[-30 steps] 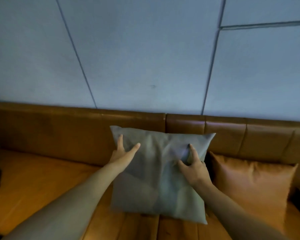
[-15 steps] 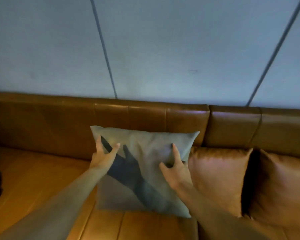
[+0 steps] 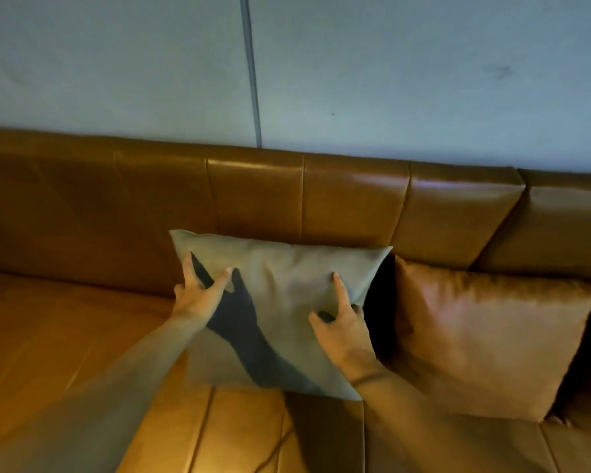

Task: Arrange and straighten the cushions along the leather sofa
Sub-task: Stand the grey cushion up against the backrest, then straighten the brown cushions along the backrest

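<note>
Grey fabric is under our fingers. The left hand (image 3: 198,295) holds the left edge of the grey cushion (image 3: 287,302), with the thumb on the front face and the index finger along the edge; its other fingers we cannot see. The right hand (image 3: 342,322) lies on the right part of the front, with the index finger stretched upward and the thumb spread; the other fingers seem to curl around the right edge. The cushion stands on the seat (image 3: 48,336) and leans on the leather backrest (image 3: 321,199), a little tilted, just beside the brown leather cushion (image 3: 485,339). We judge that we are now setting this cushion into place. The next move asks us to square it upright and level with its neighbour.
</note>
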